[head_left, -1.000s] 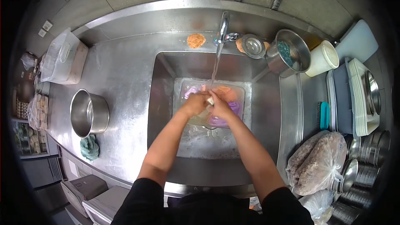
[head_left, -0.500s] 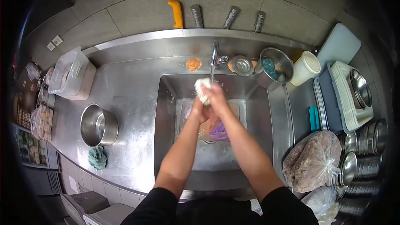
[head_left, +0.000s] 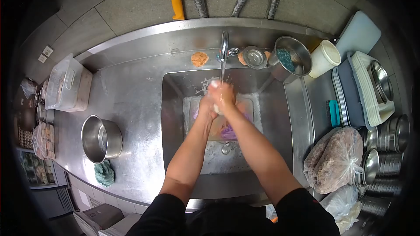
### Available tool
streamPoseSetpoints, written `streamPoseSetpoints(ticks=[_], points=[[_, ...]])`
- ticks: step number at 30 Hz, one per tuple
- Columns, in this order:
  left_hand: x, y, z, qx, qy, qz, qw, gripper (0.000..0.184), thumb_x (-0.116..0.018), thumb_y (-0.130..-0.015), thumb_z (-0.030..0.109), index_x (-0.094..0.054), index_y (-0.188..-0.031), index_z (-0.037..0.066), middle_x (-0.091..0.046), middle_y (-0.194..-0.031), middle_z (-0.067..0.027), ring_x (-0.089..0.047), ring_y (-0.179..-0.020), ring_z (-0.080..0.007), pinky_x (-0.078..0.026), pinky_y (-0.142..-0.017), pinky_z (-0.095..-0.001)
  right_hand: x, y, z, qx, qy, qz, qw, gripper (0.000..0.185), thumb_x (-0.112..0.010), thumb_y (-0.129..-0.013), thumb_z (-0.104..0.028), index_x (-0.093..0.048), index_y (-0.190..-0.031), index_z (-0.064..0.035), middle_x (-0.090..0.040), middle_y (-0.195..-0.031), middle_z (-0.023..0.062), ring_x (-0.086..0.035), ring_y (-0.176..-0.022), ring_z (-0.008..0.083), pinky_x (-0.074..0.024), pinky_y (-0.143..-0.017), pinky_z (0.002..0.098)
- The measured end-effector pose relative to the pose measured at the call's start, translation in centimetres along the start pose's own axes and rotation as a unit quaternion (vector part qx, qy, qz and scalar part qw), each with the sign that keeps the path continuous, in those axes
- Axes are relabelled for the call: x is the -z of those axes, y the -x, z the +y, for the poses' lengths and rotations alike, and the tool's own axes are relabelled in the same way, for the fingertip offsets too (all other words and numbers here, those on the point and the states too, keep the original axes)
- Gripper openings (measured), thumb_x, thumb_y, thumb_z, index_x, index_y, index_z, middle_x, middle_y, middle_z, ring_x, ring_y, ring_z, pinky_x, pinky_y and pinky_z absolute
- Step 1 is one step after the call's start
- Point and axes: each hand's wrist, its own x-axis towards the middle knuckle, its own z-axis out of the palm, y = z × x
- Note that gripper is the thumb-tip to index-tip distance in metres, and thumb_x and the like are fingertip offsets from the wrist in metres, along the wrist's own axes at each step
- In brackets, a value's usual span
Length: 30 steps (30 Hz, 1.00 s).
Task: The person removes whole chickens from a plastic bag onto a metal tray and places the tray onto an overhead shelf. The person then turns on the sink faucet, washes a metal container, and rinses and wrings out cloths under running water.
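My left hand and my right hand are pressed together around a crumpled white cloth, mostly hidden between them. Both are smeared by motion. Water from the tap runs down onto my right hand, and drops splash beside the fingers. Below them, inside the steel sink, lies a shallow clear container with a purple item and something pinkish in it, partly covered by my hands and forearms.
A steel pot and green cloth stand left. Behind the sink are an orange scrubbing pad and a pot with a blue-green scourer. To the right lie a turquoise brush, stacked trays and a bagged brown mass.
The white cloth showed above my fingers before; now my hands have closed over most of it. More splashing appears left of the tap stream. The view has shifted slightly.
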Motion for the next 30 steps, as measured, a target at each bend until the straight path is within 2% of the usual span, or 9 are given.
streamPoseSetpoints(ticks=[4,6,12,16,20,22,23,28,30], points=[[5.8,-1.6,1.2,0.012,0.044,-0.143,0.989,0.026,-0.046,-0.094,0.027,-0.058,-0.105,0.005,-0.065,-0.093,-0.0093,-0.065,-0.080,-0.0242,-0.053,-0.072,-0.0377,-0.8,4.0,-0.4,0.093,-0.010,0.006,0.996,0.020,-0.063,-0.076,-0.030,-0.068,-0.081,-0.0111,-0.066,-0.084,0.0171,-0.062,-0.081,0.0376,-0.0493,-0.071,0.0436],[-1.7,3.6,1.0,0.012,0.003,0.089,0.996,0.028,-0.047,-0.095,0.028,-0.058,-0.106,0.005,-0.064,-0.092,-0.0092,-0.064,-0.080,-0.0241,-0.053,-0.072,-0.0369,-0.2,1.5,0.8,0.020,0.086,-0.021,0.996,0.025,-0.061,-0.077,-0.038,-0.068,-0.085,-0.0147,-0.065,-0.085,0.0177,-0.062,-0.084,0.0379,-0.0490,-0.076,0.0450],[-0.4,5.4,2.5,0.102,-0.106,0.110,0.983,0.041,-0.044,-0.095,0.031,-0.042,-0.128,0.006,-0.051,-0.124,-0.0128,-0.057,-0.103,-0.0303,-0.051,-0.077,-0.0520,-0.8,-2.5,4.3,-0.036,-0.065,-0.068,0.995,0.029,-0.061,-0.081,-0.035,-0.064,-0.086,-0.0061,-0.066,-0.088,0.0178,-0.062,-0.084,0.0373,-0.0479,-0.070,0.0406],[2.5,1.6,1.2,0.022,-0.043,0.040,0.998,0.028,-0.048,-0.093,0.035,-0.059,-0.097,0.010,-0.062,-0.092,-0.0109,-0.062,-0.081,-0.0254,-0.051,-0.070,-0.0407,-1.9,6.1,1.0,0.040,-0.237,-0.093,0.966,0.025,-0.067,-0.080,-0.030,-0.064,-0.079,-0.0047,-0.062,-0.068,0.0118,-0.062,-0.067,0.0217,-0.0466,-0.063,0.0348],[6.5,-1.2,0.2,0.234,0.179,-0.214,0.931,0.025,-0.052,-0.091,0.034,-0.059,-0.089,0.011,-0.061,-0.084,-0.0065,-0.059,-0.071,-0.0224,-0.050,-0.061,-0.0394,-2.6,7.0,0.5,0.085,-0.042,-0.045,0.995,0.027,-0.067,-0.075,-0.032,-0.058,-0.070,-0.0060,-0.058,-0.065,0.0143,-0.059,-0.063,0.0298,-0.0458,-0.061,0.0388],[5.3,-0.1,-1.5,-0.062,0.086,-0.031,0.994,0.030,-0.052,-0.092,0.037,-0.059,-0.089,0.007,-0.064,-0.085,-0.0101,-0.062,-0.069,-0.0246,-0.052,-0.058,-0.0377,-2.2,4.3,1.1,0.099,0.002,0.020,0.995,0.021,-0.064,-0.074,-0.029,-0.061,-0.074,-0.0085,-0.062,-0.072,0.0174,-0.060,-0.073,0.0378,-0.0475,-0.067,0.0424],[-0.9,3.8,0.2,-0.001,0.046,0.089,0.995,0.024,-0.045,-0.095,0.028,-0.059,-0.099,0.009,-0.064,-0.095,-0.0070,-0.062,-0.077,-0.0219,-0.050,-0.059,-0.0342,-1.8,2.8,1.3,0.110,0.059,0.004,0.992,0.019,-0.062,-0.075,-0.030,-0.065,-0.077,-0.0119,-0.062,-0.071,0.0157,-0.061,-0.073,0.0369,-0.0487,-0.069,0.0426],[-2.6,6.7,3.0,0.099,-0.233,0.092,0.963,0.036,-0.052,-0.091,0.024,-0.052,-0.118,0.001,-0.064,-0.102,-0.0127,-0.063,-0.090,-0.0244,-0.052,-0.076,-0.0353,0.7,-3.1,2.6,0.034,0.100,-0.089,0.990,0.032,-0.062,-0.077,-0.043,-0.070,-0.090,-0.0146,-0.065,-0.092,0.0181,-0.062,-0.087,0.0349,-0.0479,-0.080,0.0418],[-4.6,8.5,4.2,0.015,-0.628,0.157,0.762,0.047,-0.058,-0.086,0.021,-0.046,-0.125,-0.002,-0.062,-0.108,-0.0141,-0.060,-0.100,-0.0253,-0.048,-0.085,-0.0334,1.6,-4.0,3.0,0.049,0.099,-0.142,0.984,0.041,-0.062,-0.077,-0.050,-0.070,-0.095,-0.0138,-0.064,-0.100,0.0193,-0.061,-0.093,0.0344,-0.0471,-0.084,0.0411]])
